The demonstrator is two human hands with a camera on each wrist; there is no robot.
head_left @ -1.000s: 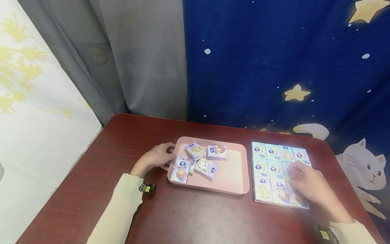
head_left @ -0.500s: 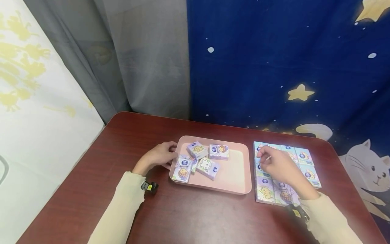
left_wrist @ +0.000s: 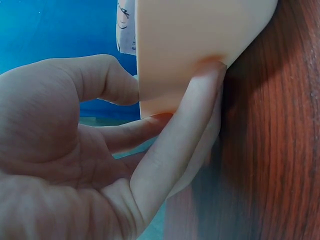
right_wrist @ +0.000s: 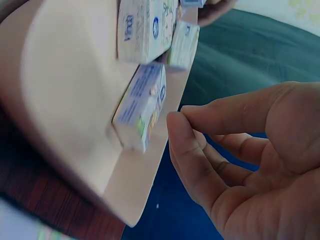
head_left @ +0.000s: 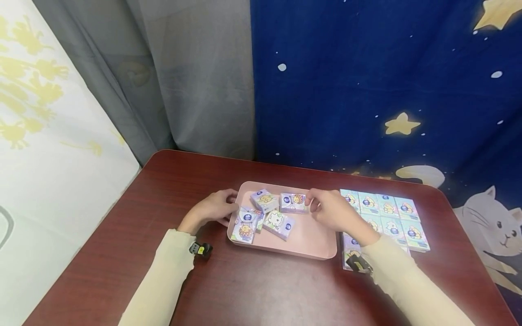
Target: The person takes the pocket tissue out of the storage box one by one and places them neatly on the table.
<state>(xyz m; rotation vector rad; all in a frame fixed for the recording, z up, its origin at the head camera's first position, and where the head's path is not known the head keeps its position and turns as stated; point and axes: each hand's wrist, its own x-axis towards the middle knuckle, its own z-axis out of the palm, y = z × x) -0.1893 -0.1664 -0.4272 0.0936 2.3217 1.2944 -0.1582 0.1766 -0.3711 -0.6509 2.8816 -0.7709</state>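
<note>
A pink tray [head_left: 311, 242] holds several small packs with cartoon prints. My left hand [head_left: 214, 207] grips the tray's left side; in the left wrist view the thumb meets the rim and the fingers [left_wrist: 175, 145] press against the outer wall. Over the tray's right end, my right hand [head_left: 334, 209] is just right of a purple-and-white pack [head_left: 290, 203]. The right wrist view shows its fingers loosely bent, thumb and index tips close together, nothing held. That pack [right_wrist: 142, 107] appears apart from the fingertips there. A white-and-purple pack [head_left: 278, 225] lies nearer the front.
Right of the tray, several packs [head_left: 413, 233] lie in tight rows on the brown table [head_left: 261, 290], partly hidden by the right forearm. Another tray pack [head_left: 244, 226] leans at the left end. Grey and blue curtains [head_left: 318, 90] hang behind the table.
My right hand has moved left from above the rows of packs to the tray's right end. The left hand stays at the tray, and the tray packs look unmoved.
</note>
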